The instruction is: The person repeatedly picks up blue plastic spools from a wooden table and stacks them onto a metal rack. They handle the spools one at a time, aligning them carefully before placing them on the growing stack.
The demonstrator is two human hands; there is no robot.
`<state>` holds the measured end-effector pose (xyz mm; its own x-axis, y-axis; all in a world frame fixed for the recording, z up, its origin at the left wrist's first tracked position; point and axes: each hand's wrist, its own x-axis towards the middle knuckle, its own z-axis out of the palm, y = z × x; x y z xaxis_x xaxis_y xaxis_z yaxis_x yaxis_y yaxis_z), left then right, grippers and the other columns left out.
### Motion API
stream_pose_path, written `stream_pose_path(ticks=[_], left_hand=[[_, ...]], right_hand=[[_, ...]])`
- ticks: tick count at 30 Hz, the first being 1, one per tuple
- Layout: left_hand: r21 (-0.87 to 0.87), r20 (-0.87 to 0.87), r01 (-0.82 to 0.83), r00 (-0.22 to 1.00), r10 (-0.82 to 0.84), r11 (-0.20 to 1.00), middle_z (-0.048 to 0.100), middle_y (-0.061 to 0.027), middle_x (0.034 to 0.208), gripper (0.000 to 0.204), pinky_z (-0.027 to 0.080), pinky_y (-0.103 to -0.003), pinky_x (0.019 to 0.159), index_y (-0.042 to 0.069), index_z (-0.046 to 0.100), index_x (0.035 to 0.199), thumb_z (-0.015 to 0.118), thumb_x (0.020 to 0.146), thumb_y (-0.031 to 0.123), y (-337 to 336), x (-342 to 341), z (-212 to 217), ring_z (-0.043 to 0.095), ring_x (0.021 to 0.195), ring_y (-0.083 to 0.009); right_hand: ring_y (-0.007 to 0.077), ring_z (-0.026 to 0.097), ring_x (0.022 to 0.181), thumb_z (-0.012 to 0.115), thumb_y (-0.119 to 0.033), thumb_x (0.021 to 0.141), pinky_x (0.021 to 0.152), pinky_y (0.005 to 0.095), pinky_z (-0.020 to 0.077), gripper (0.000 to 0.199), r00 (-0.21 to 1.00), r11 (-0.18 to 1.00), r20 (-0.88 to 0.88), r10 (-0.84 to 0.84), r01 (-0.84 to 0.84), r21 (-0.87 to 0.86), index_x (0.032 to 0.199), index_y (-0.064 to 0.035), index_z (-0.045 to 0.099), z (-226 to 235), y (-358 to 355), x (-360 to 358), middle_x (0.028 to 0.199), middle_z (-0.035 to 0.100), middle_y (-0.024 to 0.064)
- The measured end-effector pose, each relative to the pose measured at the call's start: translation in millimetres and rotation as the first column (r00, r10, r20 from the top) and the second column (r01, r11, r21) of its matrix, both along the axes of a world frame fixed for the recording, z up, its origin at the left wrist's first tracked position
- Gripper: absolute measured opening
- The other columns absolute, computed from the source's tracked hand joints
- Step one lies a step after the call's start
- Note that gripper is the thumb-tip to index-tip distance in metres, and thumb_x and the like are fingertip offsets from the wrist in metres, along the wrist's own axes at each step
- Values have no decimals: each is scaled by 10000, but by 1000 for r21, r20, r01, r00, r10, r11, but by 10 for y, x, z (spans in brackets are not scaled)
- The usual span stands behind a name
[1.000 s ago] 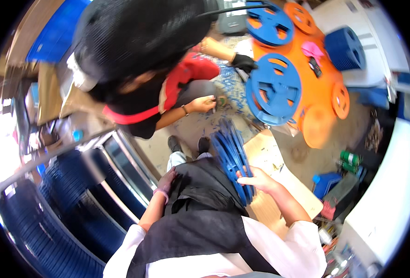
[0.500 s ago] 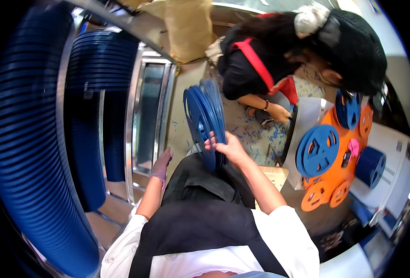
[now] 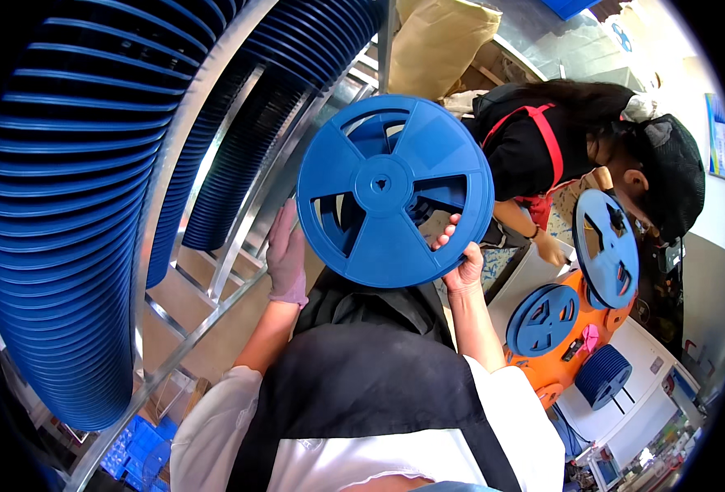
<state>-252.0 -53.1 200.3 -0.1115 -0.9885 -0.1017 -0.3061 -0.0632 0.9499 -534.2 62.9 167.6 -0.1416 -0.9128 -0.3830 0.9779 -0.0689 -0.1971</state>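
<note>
the blue reel (image 3: 383, 190) is up in front of the person's chest, above the black apron (image 3: 370, 381), its round face turned toward the camera; more blue shows behind through its openings, though whether that is one reel's back flange or several reels together i cannot tell; the right hand (image 3: 465, 266), bare, grips it at the lower right rim, the fingers curled at the edge of an opening; the left hand (image 3: 286, 256), in a thin pale glove, is unclosed with fingers straight, right by the left rim, and whether it touches i cannot tell.

the reel looks like moulded plastic, so probably light on its own and heavier if several are stacked; the flange seems stiff, though its thin rim may flex or chip under a knock; the smooth face is likely slippery under a flat palm, so the surest holds are the outer rim at opposite sides, or fingers hooked through an opening near the edge, with the hub as a firm centre; to the left, rows of blue reels (image 3: 84, 238) line a metal rack (image 3: 170, 156).
</note>
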Motion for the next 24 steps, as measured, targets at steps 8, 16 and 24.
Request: stream_pose_path(ticks=[8,16,24], left_hand=[[178,-196,-123,968,157,976,511,-135,1308,428,317,-283,1045,6,443,1352,394,927,-8,46,-132,102,466,1211,-176],[195,137,143,976,-172,970,605,-123,1183,473,412,-275,944,69,483,1336,580,876,121,-60,-389,197,573,1078,-204],[725,-358,342,929,-97,598,600,-137,1070,987,457,-274,859,78,-114,1469,659,865,193,83,-1015,80,582,937,-177]], right_hand=[[224,627,934,675,-76,705,850,369,495,567,997,997,23,-75,74,18,1240,-32,491,125,137,93,1047,646,87],[282,617,1002,654,-47,693,902,419,496,579,995,991,-26,-98,100,92,1243,-20,479,322,256,156,1062,629,136],[288,596,1078,748,-125,682,964,399,456,627,883,948,-391,260,-156,278,1215,50,469,898,131,475,1147,602,194]])
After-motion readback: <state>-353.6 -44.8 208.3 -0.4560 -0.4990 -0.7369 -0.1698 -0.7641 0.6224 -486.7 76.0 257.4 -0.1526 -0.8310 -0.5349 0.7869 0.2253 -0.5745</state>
